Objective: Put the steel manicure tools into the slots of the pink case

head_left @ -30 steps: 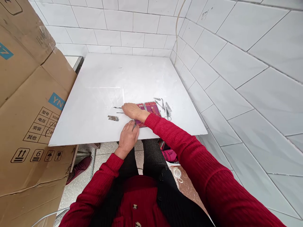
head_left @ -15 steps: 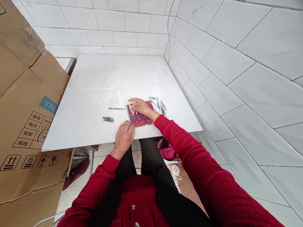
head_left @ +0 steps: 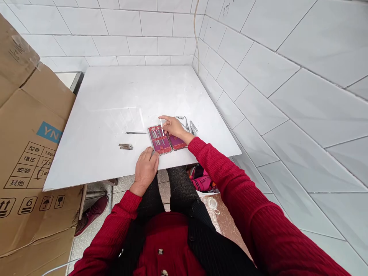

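An open manicure case (head_left: 162,150) with a red and purple lining lies on the white table. Slim metal tools (head_left: 157,138) sit side by side in its left half. Above the case, my right hand (head_left: 174,127) pinches a slim white tool (head_left: 162,126), held nearly upright; its exact kind is too small to tell. My left hand (head_left: 146,165) lies at the table's front edge, fingers extended and touching the case's near left corner. Left of the case are a thin metal tool (head_left: 136,133) and nail clippers (head_left: 125,147). More metal tools (head_left: 192,127), some plier-like, lie beyond my right wrist.
A large cardboard box (head_left: 37,111) stands along the table's left side. Tiled walls (head_left: 258,96) border the back and right. My legs are under the front edge of the table (head_left: 100,115). A pink bag (head_left: 202,182) sits below on the right.
My right hand has shifted right across the case with the white tool, uncovering more of the tools in the left half. My left hand stays at the case's corner. The view has shifted slightly.
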